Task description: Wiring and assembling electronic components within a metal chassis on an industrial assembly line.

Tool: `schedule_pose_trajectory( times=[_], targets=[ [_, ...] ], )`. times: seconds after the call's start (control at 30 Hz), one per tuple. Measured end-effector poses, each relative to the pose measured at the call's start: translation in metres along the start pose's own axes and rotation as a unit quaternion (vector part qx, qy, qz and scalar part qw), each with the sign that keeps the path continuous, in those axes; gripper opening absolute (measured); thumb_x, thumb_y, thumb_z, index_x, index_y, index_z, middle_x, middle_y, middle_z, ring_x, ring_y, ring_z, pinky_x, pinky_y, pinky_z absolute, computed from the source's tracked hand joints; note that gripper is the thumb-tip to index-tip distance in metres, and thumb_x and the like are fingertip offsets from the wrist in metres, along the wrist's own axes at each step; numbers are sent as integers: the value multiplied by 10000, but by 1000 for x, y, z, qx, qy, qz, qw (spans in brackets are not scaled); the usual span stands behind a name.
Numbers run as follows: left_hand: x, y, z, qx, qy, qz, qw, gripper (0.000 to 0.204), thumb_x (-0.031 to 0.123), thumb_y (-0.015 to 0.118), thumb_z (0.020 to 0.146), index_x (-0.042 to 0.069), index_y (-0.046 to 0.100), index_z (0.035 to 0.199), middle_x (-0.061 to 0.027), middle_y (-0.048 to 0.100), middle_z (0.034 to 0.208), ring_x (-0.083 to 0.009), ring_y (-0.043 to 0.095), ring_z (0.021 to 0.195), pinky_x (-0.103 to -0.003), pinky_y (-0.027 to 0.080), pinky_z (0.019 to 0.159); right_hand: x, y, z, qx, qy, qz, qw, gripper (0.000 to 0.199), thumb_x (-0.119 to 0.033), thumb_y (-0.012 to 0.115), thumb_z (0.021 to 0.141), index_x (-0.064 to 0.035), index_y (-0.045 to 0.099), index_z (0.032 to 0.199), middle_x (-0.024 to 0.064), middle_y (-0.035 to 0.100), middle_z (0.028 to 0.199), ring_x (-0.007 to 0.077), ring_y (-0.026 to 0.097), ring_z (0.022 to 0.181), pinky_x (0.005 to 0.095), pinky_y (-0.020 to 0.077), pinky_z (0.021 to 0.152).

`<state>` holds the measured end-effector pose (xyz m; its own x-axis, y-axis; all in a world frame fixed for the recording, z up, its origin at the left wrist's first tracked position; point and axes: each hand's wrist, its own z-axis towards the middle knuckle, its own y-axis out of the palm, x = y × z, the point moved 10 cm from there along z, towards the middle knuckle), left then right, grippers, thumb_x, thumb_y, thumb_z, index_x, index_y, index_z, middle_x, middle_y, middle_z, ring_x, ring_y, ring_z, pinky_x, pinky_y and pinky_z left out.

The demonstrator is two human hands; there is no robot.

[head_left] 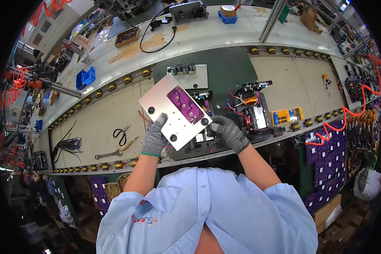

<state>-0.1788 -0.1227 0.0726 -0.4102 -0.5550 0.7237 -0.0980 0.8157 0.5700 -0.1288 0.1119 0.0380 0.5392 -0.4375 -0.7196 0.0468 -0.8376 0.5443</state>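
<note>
Before my chest, a silver metal plate (163, 99) is held tilted between my two grey-gloved hands. A purple circuit board (184, 105) shows through its cutout, and round black feet sit near its corners. My left hand (155, 136) grips the lower left edge, thumb lying on the face. At the lower right corner, my right hand (228, 132) pinches the edge beside a black foot. Partly hidden behind the plate is an electronic assembly (205, 99). To its right stands another assembly with a copper coil (250, 100). Farther back lies a second plate with black capacitors (183, 68).
Left on the bench are scissors (120, 134), a wrench (108, 155), a wooden-handled tool (128, 144) and a bundle of dark cables (70, 145). A yellow case of bits (287, 115) lies right. Roller rails (99, 94) border the bench; a red coiled hose (347, 111) hangs at right.
</note>
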Motion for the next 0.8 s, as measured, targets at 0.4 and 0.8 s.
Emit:
schedule_pose_trajectory(
  times=[0.4,0.8],
  targets=[
    [10,35,-18,-33,55,116,991,682,235,825,858,74,484,1427,-92,624,1282,-235,639,1171,-401,555,984,-12,16,-15,-95,-49,142,984,612,-279,801,845,-24,570,1352,111,659,1251,250,653,1168,428,558,979],
    [21,48,-9,-45,77,221,971,623,313,847,841,51,573,1335,-77,672,1180,-193,654,1045,-359,548,915,-30,9,-4,30,-125,-131,983,554,-290,749,905,-18,550,1345,89,653,1211,183,616,1157,328,497,1018]
  ],
)
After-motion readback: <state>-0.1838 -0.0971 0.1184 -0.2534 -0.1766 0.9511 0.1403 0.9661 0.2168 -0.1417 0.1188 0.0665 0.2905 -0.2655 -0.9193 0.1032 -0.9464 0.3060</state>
